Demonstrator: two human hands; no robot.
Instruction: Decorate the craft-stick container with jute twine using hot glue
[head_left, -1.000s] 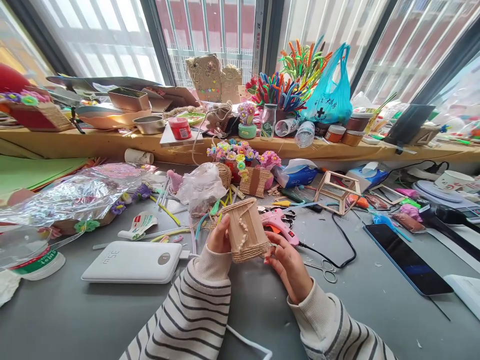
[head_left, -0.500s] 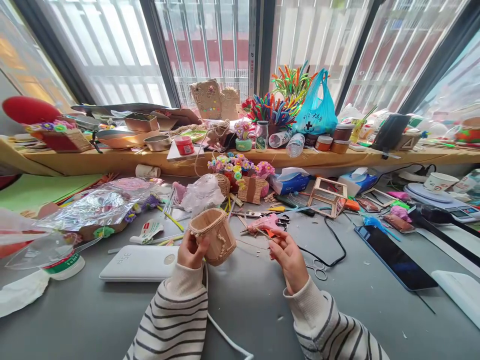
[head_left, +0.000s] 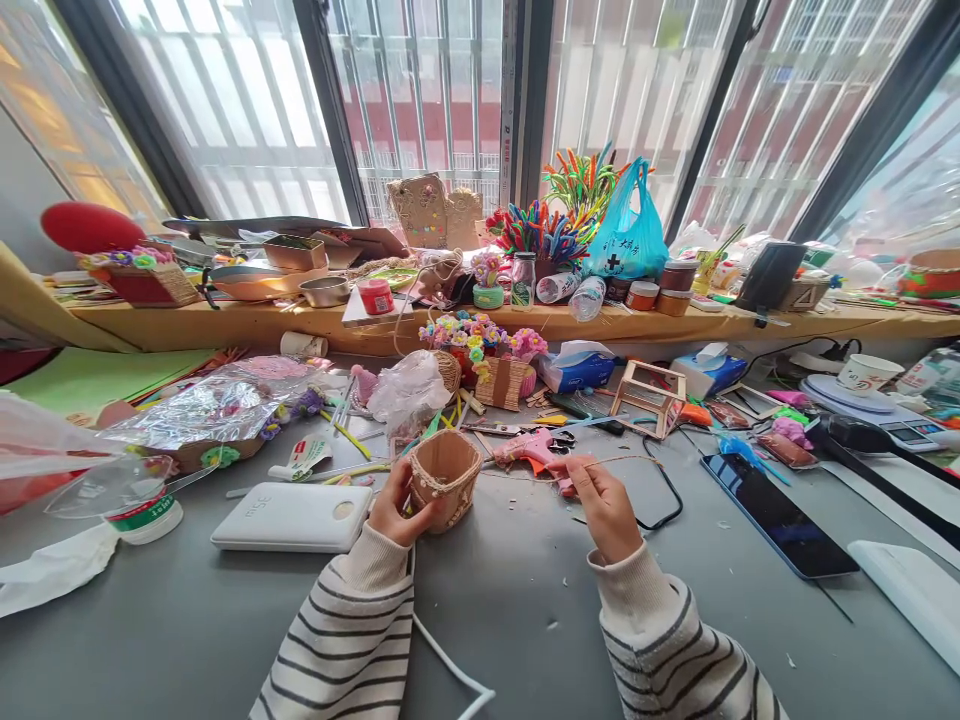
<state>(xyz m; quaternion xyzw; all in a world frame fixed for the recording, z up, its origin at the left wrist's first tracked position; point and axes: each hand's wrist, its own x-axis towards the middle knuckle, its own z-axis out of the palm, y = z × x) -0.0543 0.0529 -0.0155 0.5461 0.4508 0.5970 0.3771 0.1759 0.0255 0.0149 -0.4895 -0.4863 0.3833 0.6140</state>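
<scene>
Gripping the small wooden cup (head_left: 459,500) with my left hand (head_left: 400,512), I have my thumb against its near side and my fingers around its left side, its mouth tilted towards me. The cup is in front of me, just right of the white power bank (head_left: 292,517); whether its base touches the grey table (head_left: 517,640) I cannot tell. My right hand (head_left: 606,505), well apart from the cup, pinches a thin strand of twine (head_left: 630,458), which curves off to the right. Beyond, between my hands, lies the pink glue gun (head_left: 525,447). Farther right, a dark phone (head_left: 776,515) lies flat.
</scene>
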